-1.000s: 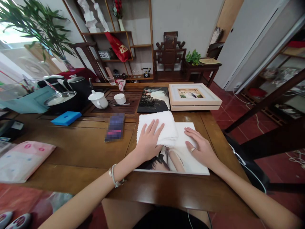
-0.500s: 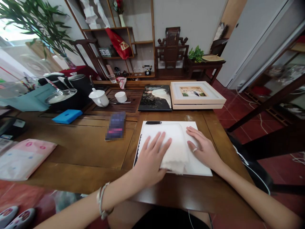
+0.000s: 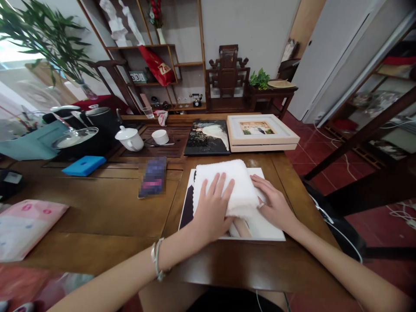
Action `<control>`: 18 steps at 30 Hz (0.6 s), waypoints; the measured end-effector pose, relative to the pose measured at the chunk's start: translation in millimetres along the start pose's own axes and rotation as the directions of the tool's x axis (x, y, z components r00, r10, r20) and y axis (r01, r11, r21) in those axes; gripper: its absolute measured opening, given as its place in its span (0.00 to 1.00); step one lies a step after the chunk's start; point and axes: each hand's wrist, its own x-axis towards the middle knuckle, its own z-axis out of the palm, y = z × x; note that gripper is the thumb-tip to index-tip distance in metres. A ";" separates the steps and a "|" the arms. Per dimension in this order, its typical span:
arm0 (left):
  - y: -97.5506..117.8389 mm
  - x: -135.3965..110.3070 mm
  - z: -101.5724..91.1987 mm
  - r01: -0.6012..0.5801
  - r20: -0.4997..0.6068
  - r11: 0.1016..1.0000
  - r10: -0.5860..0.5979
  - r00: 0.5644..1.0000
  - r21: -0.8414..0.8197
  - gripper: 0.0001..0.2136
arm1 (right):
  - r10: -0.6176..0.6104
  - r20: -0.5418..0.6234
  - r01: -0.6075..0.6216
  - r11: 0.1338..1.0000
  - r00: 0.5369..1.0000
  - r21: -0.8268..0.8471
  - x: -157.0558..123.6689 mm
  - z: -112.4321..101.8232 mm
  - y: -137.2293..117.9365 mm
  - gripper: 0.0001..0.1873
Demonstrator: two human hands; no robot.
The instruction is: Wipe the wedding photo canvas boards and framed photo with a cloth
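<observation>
A folded white cloth [image 3: 245,186] with a scalloped edge lies over a flat white photo panel [image 3: 273,233] near the front of the wooden table. My left hand [image 3: 212,208] presses flat on the cloth, fingers stretched and a little apart. At the panel's right side rests my right hand [image 3: 274,203], fingers extended, touching the panel beside the cloth's edge. Part of a printed picture shows below the cloth and at the panel's left; the cloth hides the rest.
Behind the panel lie a dark photo album [image 3: 208,136] and a framed photo [image 3: 263,132]. To the left are a blurred-out purple item [image 3: 152,177], a blue block [image 3: 83,165], a lidded white cup [image 3: 129,138], a small white bowl [image 3: 160,137] and a pink-white packet [image 3: 30,225].
My left hand has slid the cloth away from me, toward the panel's far edge, uncovering more picture at the near edge. My right hand stays at the right side. The view has shifted slightly.
</observation>
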 end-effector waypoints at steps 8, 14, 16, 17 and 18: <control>46.7 -68.6 -0.1 -0.117 0.006 0.989 0.118 0.993 -0.089 0.45 | 0.003 0.043 -0.006 0.997 0.999 0.073 -1.4 -3.6 2.5 0.25; 18.8 -10.0 -6.8 0.037 0.057 0.999 -0.035 0.998 -0.031 0.39 | 0.014 0.020 -0.015 0.998 1.000 0.058 -1.1 -1.3 1.5 0.25; 7.5 17.7 -6.2 0.101 0.015 0.995 -0.101 0.995 0.010 0.38 | 0.034 -0.002 -0.034 0.999 0.999 0.028 -0.8 0.2 0.1 0.22; 3.1 30.0 -5.5 0.135 0.006 0.990 -0.136 0.991 0.026 0.38 | 0.047 -0.012 -0.047 0.999 0.999 0.010 -0.6 0.8 -0.6 0.21; -0.3 40.5 -4.7 0.168 0.003 0.985 -0.169 0.986 0.039 0.37 | 0.058 -0.017 -0.058 0.998 0.998 -0.004 -0.3 1.3 -1.2 0.20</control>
